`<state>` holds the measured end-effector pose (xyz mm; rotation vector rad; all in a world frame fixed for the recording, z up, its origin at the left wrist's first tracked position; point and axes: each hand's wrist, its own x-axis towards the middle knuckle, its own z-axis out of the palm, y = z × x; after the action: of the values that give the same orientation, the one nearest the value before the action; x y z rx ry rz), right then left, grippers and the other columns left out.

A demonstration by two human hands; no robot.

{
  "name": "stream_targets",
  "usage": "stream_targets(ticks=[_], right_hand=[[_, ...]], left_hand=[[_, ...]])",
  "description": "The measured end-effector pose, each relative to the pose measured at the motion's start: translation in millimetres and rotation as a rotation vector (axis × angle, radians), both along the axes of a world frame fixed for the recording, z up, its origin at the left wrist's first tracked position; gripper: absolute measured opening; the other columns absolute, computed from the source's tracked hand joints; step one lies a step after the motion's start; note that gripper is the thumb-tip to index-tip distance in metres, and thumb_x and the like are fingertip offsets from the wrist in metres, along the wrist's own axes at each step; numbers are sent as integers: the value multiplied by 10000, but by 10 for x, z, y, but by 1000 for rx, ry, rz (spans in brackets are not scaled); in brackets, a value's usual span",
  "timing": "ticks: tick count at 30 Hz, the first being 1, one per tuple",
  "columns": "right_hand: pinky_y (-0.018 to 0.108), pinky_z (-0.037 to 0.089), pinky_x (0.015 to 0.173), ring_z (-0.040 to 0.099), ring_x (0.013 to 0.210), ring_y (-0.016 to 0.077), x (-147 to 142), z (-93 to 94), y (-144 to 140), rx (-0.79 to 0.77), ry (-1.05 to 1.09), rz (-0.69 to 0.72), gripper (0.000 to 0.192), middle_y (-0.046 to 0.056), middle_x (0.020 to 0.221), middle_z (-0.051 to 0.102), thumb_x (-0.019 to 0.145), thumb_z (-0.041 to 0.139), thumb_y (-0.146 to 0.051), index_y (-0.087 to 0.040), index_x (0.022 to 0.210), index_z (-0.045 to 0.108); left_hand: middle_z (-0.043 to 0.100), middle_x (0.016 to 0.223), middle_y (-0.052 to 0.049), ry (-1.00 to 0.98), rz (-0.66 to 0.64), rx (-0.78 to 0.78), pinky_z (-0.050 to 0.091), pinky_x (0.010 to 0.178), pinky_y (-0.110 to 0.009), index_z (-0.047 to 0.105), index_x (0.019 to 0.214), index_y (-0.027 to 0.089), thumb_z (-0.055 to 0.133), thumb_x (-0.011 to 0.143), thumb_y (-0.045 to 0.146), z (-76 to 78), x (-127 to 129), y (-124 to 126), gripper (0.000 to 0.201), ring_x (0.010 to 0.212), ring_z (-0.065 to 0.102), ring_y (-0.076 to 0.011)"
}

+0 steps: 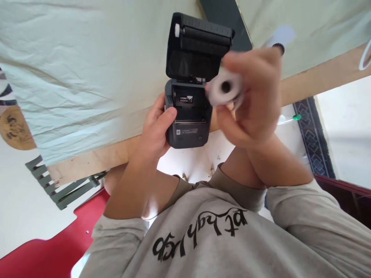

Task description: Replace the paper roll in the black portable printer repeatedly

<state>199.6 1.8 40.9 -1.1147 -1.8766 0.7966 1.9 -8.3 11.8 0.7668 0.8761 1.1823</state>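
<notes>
holding dark grey printer (189,136) in left hand (156,129), near wooden table edge (95,157). pressing left thumb (170,114) on left rim of open paper bay (188,112), wrapping other left fingers round the side; can't tell how far underneath, mostly hidden behind the casing. can't tell either whether resting on the table edge or clear of it.

with lid (199,50) standing open at the far end of the bay: black roller (204,36) across it, small white knob (177,30) at the roller's left end. inside the bay, small label (185,99), too small to read. on the near casing, pale strip of text (187,131).

pinching white paper roll (234,85) in right hand (257,100), between thumb below and finger above, with dark core hole toward camera. holding it outside the bay, just beside its right edge; can't tell if touching. blurred, so can't tell how the remaining right fingers sit.

around: on pale green cloth (72,77), beyond right hand, second white roll (282,34). behind lid, dark flat slab (228,23), partly covered. far left, round tan piece (17,127) with dark markings. below that, green slatted frame (46,181), near red seat (52,241). past right hand, bottle with green cap (296,117) near dark patterned strip (313,139).
</notes>
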Motion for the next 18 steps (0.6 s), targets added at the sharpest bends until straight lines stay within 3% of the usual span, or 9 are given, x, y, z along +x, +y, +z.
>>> stream_targets(ticks=[3,6,11,15,18], right_hand=[[474,532,1038,560,1196,262,-139,-27,35,364,-130,38,582,22,1206,567,810,514,-121,-401,1317,456],[422,567,927,607,1086,227,-228,-77,94,371,-135,61,525,25,1139,618,754,495,-53,-326,1203,490],[428,589,811,661,978,228,-236,-95,117,289,-97,55,237,27,1042,686,758,525,-80,-280,885,537],[443,578,772,673,884,224,-228,-118,82,421,-79,22,133,9,909,685,798,545,-147,-278,810,567],[412,539,706,671,796,198,-223,-151,55,523,-111,92,50,-21,822,671,837,580,-239,-279,808,574]], left_hand=[[733,1142,-50,38,19,-10,587,971,-373,710,1089,227,717,842,434,15,-2,-8,323,1310,599,-303],[727,1160,-53,23,4,-6,576,1001,-371,701,1113,225,700,859,413,16,-8,-20,316,1344,571,-297],[730,1153,-64,-22,-19,-9,581,987,-367,693,1127,213,683,884,348,15,-21,-37,278,1350,566,-296],[714,1187,-83,-60,-34,1,565,1009,-362,672,1168,193,675,881,445,19,-20,-41,382,1383,531,-301],[690,1244,-63,-63,-17,14,547,1024,-360,638,1227,217,700,842,498,-6,-26,-41,480,1381,529,-303]])
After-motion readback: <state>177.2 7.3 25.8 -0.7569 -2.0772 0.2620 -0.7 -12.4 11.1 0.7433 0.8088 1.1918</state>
